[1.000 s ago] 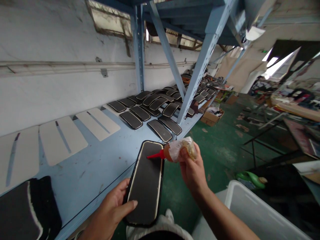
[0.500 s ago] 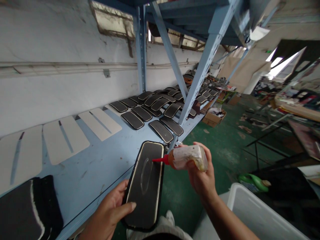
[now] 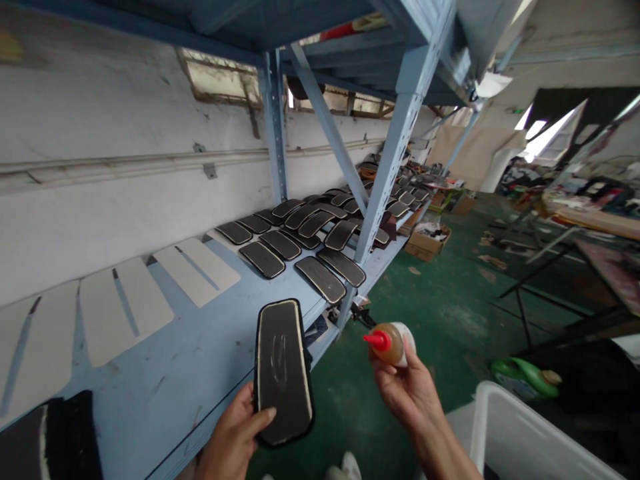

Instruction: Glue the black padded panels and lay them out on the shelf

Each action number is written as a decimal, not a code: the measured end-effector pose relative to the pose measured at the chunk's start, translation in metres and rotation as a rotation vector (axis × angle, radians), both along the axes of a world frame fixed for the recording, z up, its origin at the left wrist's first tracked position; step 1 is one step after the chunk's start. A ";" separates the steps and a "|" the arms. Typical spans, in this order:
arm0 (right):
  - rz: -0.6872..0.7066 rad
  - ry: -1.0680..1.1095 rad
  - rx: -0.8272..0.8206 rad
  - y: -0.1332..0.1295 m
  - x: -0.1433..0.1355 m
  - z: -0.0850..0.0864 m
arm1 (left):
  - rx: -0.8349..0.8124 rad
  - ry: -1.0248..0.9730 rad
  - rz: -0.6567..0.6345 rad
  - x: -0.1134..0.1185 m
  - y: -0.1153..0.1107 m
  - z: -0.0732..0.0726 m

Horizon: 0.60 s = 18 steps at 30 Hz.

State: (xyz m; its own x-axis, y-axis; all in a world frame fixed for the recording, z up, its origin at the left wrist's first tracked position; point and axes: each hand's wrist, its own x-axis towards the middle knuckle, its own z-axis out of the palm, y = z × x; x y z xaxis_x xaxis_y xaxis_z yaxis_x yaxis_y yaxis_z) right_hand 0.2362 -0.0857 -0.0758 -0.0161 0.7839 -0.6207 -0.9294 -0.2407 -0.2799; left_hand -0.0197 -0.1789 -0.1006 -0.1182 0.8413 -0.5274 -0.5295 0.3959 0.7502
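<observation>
My left hand (image 3: 237, 430) grips the lower left edge of a dark padded panel (image 3: 287, 407) with a pale inner border, its thumb on the face. A shiny looped streak of glue lies along the middle of that panel. To the right, over the green floor, my right hand (image 3: 407, 390) is wrapped round a bottle (image 3: 393, 341) of amber liquid with a red nozzle, which points left and stands apart from the panel. Several similar dark panels (image 3: 263, 259) lie on the blue shelf (image 3: 200, 347).
White boards (image 3: 125, 310) lie along the shelf by the wall. Dark pads (image 3: 70, 437) sit at its near left. A blue upright (image 3: 390, 153) rises at the shelf's front edge. A white bin (image 3: 483, 427), a green jug (image 3: 525, 379) and a cardboard box (image 3: 427, 241) are at the right.
The bottle has moved right, away from the panel, and its nozzle has turned more towards me. The held panel has shifted slightly left and stands more upright. The view has tilted up a little.
</observation>
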 end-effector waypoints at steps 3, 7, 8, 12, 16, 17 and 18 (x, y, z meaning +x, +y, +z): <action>-0.129 0.000 -0.082 -0.002 0.028 -0.011 | -0.066 0.002 0.137 0.014 0.028 -0.022; -0.164 -0.041 -0.123 -0.014 0.062 -0.038 | -0.084 0.028 0.273 0.040 0.082 -0.046; -0.168 -0.064 -0.142 -0.018 0.070 -0.046 | -0.077 0.031 0.294 0.046 0.096 -0.051; -0.161 -0.160 -0.131 -0.028 0.098 -0.076 | -0.061 0.030 0.356 0.063 0.143 -0.069; -0.182 -0.137 -0.166 -0.033 0.117 -0.089 | -0.070 0.027 0.381 0.072 0.170 -0.081; -0.189 -0.112 -0.186 -0.034 0.120 -0.089 | -0.077 0.030 0.386 0.073 0.174 -0.084; -0.197 -0.086 -0.208 -0.034 0.123 -0.089 | -0.085 0.034 0.392 0.073 0.178 -0.085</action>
